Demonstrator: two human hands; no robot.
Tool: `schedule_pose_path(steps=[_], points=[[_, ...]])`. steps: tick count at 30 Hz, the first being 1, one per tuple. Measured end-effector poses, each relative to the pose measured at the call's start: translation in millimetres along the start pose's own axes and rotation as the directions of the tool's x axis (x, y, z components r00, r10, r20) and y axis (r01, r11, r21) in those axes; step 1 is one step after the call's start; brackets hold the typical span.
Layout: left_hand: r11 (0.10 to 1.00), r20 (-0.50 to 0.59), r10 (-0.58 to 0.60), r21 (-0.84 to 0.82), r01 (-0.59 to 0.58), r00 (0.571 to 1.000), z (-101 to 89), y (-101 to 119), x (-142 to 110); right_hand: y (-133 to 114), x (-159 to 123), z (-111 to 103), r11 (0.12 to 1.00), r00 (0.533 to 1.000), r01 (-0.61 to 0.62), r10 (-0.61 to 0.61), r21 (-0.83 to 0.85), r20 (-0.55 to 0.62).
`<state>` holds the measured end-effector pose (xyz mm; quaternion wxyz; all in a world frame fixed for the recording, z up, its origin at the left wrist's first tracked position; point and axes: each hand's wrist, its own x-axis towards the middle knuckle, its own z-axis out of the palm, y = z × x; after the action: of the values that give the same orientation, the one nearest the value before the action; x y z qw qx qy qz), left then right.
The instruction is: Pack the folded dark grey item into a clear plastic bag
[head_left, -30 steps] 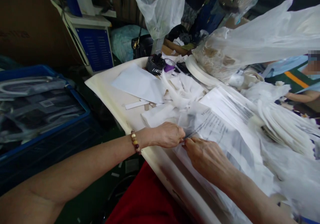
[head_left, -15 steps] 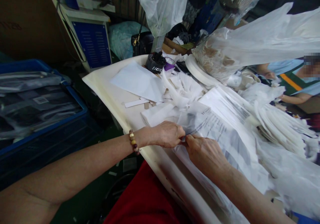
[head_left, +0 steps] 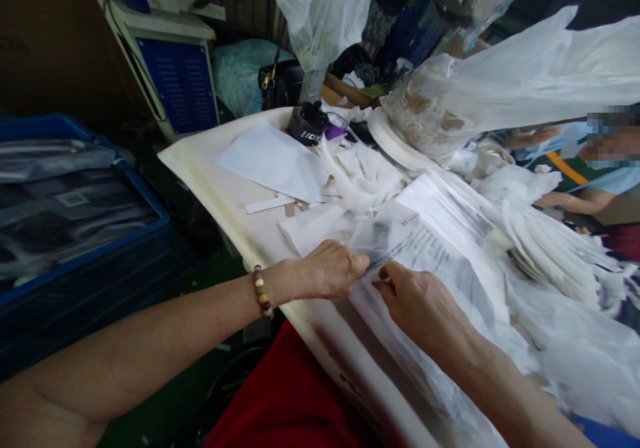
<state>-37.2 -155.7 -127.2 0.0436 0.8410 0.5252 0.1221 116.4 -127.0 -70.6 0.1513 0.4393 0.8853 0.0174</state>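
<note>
A clear plastic bag (head_left: 430, 251) printed with dark text lies across the table in front of me. My left hand (head_left: 330, 269), with a bead bracelet at the wrist, is closed on the near left edge of this bag. Just to its right, over the bag, is my right hand (head_left: 417, 298). Its fingers are curled, with a small gap between thumb and index finger, and I see nothing held there. What lies inside the left fist is hidden.
The white table (head_left: 200, 161) carries a pale sheet (head_left: 275, 161), a black tape roll (head_left: 303, 128), white strips (head_left: 555, 255) and printed papers (head_left: 445, 208). A blue crate (head_left: 155, 198) stands left. Plastic bags (head_left: 325, 15) hang above. Another person's arm (head_left: 575, 201) shows at right.
My right hand has come away from my left, slightly to the right, and its thumb and index finger have parted. My left hand has stayed closed at the bag's edge.
</note>
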Motion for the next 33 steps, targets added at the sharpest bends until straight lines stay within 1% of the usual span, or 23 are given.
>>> schedule_pose_path(steps=[3,6,8,12,13,15,17,18,19,20,22,23,24,25,26,27,28,29,30,31,32,33], points=[[0.999,-0.013,0.047,0.028,-0.047,0.999,2.5,-2,0,-3,1,-1,0.999,0.999,-0.047,0.047,-0.009,-0.027],[0.998,-0.032,0.051,0.040,-0.050,0.998,7.9,-4,0,-4,4,-3,0.996,0.997,-0.064,0.061,-0.058,-0.053],[0.997,-0.072,0.052,0.054,-0.048,0.996,13.6,-5,1,-3,6,-3,0.991,0.994,-0.092,0.086,-0.092,-0.070],[0.992,-0.208,0.065,0.115,-0.042,0.976,23.6,-5,1,6,9,2,0.975,0.972,-0.200,0.184,-0.102,-0.148],[0.990,-0.248,0.069,0.137,-0.035,0.966,23.9,-5,1,8,9,5,0.975,0.967,-0.205,0.189,-0.081,-0.173],[0.982,-0.317,0.074,0.186,-0.014,0.946,21.0,-4,1,14,6,11,0.985,0.960,-0.172,0.169,0.006,-0.223],[0.973,-0.374,0.059,0.228,0.030,0.925,14.9,-3,-2,22,-1,17,0.980,0.944,-0.095,0.144,0.173,-0.296],[0.971,-0.419,0.044,0.232,0.061,0.907,12.0,-2,-5,27,-6,20,0.962,0.925,-0.052,0.147,0.269,-0.349],[0.971,-0.480,0.030,0.223,0.089,0.877,10.1,0,-10,34,-12,22,0.934,0.899,-0.013,0.167,0.357,-0.404],[0.974,-0.553,0.013,0.195,0.114,0.833,9.8,3,-17,43,-17,24,0.904,0.865,0.013,0.204,0.427,-0.458],[0.989,-0.691,-0.070,0.048,0.143,0.719,15.6,14,-33,69,-25,30,0.866,0.794,0.006,0.300,0.500,-0.529],[0.985,-0.708,-0.167,-0.088,0.148,0.687,21.5,22,-42,84,-28,34,0.860,0.766,-0.033,0.350,0.510,-0.540],[0.936,-0.658,-0.341,-0.307,0.174,0.672,28.8,31,-50,101,-29,38,0.854,0.755,-0.089,0.393,0.512,-0.525],[0.801,-0.518,-0.543,-0.555,0.224,0.661,36.7,41,-56,119,-29,44,0.848,0.751,-0.160,0.437,0.506,-0.495],[0.553,-0.239,-0.698,-0.779,0.296,0.675,44.2,51,-60,136,-28,50,0.838,0.760,-0.239,0.476,0.492,-0.442],[0.274,0.009,-0.745,-0.908,0.318,0.667,50.6,63,-61,152,-27,56,0.821,0.783,-0.307,0.505,0.481,-0.363],[0.017,0.214,-0.728,-0.944,0.330,0.651,55.4,75,-60,167,-25,62,0.806,0.793,-0.348,0.526,0.479,-0.309],[-0.165,0.342,-0.698,-0.932,0.323,0.629,58.2,87,-56,178,-23,67,0.791,0.805,-0.375,0.537,0.483,-0.254],[-0.281,0.409,-0.676,-0.912,0.298,0.613,59.3,99,-50,187,-21,72,0.779,0.820,-0.387,0.536,0.493,-0.203],[-0.345,0.441,-0.663,-0.897,0.275,0.605,58.9,109,-43,194,-20,77,0.770,0.833,-0.389,0.528,0.505,-0.165],[-0.373,0.451,-0.657,-0.891,0.260,0.604,57.8,118,-35,198,-19,80,0.762,0.845,-0.389,0.519,0.518,-0.129],[-0.383,0.456,-0.648,-0.888,0.256,0.610,56.4,124,-28,200,-20,83,0.754,0.854,-0.390,0.511,0.529,-0.100]])
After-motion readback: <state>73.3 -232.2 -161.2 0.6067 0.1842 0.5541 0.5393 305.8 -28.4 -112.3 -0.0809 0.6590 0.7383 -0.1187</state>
